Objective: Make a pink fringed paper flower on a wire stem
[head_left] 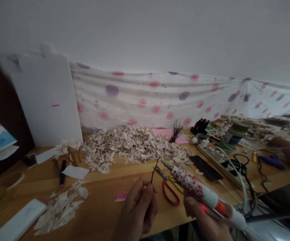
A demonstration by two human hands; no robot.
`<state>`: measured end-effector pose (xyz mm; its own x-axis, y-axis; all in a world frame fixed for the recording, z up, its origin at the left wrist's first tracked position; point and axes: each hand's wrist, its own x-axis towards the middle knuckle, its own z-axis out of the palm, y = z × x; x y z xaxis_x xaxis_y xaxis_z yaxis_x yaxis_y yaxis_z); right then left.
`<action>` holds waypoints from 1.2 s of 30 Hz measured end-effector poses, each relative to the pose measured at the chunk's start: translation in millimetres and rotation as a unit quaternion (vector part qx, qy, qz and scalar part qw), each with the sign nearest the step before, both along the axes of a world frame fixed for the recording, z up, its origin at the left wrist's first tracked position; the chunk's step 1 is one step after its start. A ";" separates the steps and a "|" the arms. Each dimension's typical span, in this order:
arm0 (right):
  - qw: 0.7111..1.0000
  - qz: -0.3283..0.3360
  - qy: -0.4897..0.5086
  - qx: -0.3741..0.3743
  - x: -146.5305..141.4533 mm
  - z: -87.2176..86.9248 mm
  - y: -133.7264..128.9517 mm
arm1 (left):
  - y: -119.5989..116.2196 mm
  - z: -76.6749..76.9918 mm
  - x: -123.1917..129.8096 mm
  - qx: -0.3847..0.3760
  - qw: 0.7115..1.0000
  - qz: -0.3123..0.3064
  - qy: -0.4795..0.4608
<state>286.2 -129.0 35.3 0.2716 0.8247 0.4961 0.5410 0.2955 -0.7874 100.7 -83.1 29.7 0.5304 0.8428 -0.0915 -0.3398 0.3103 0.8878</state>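
Observation:
Between thumb and fingers, my left hand (pixel 141 206) pinches a thin dark twig (pixel 155 170) that points upward. My right hand (pixel 205 214) is wrapped round a white glue gun (pixel 197 185) with red marks and a small red light. The gun's nozzle is close to the twig's upper end; whether they touch I cannot tell. Behind them on the table lie red-handled scissors (pixel 170 197) and a tool with yellow handles (pixel 176 184). A large heap of pale, dry flakes (pixel 129 144) spreads across the back of the table.
A bundle of twigs (pixel 176 132) stands on pink paper. To the right are a black phone (pixel 206 167), a power strip (pixel 220 164) with cables, a green container (pixel 234 137) and another person's arm (pixel 289 155). At left lie loose flakes (pixel 59 209) and a white box (pixel 21 219).

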 end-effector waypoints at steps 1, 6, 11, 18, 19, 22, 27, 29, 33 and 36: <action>1.000 -0.003 -0.001 0.004 -1.1 1.1 -0.2 | 0.3 -0.5 -0.2 -0.004 1.000 -0.005 -0.005; 1.000 0.009 0.003 0.026 -8.0 8.5 -1.3 | -0.4 0.6 -0.7 -0.023 0.998 -0.042 -0.030; 0.999 0.005 0.036 0.011 -13.8 13.6 -4.1 | -1.9 2.9 -2.0 -0.031 0.996 -0.076 -0.031; 0.996 0.040 0.069 0.035 -12.4 10.1 -3.7 | -6.8 9.8 -8.2 0.011 0.997 -0.078 0.027; 0.996 0.041 0.067 0.042 -11.4 8.3 -4.0 | -7.5 10.6 -8.6 0.021 0.997 -0.069 0.032; 0.997 0.006 0.057 0.058 -7.5 1.7 -5.6 | -9.1 12.0 -9.3 0.045 0.997 -0.035 0.048; 0.997 0.007 0.061 0.041 -3.3 -3.5 -6.3 | -10.5 12.9 -11.3 0.071 0.996 0.003 0.060; 0.997 0.019 0.065 0.049 -4.0 -2.6 -5.6 | -10.8 12.9 -12.0 0.073 0.995 0.006 0.062; 0.994 0.021 0.091 0.055 -6.6 0.2 -4.3 | -11.3 13.3 -13.2 0.088 0.995 0.006 0.053; 0.994 0.042 0.097 0.033 -8.1 1.7 -5.2 | -11.5 13.2 -14.2 0.087 0.995 -0.004 0.039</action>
<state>278.1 -134.1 37.1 0.2983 0.8163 0.4947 0.3527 0.3873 -0.8518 86.5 -94.6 42.9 0.5339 0.8454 0.0135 -0.2659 0.1527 0.9518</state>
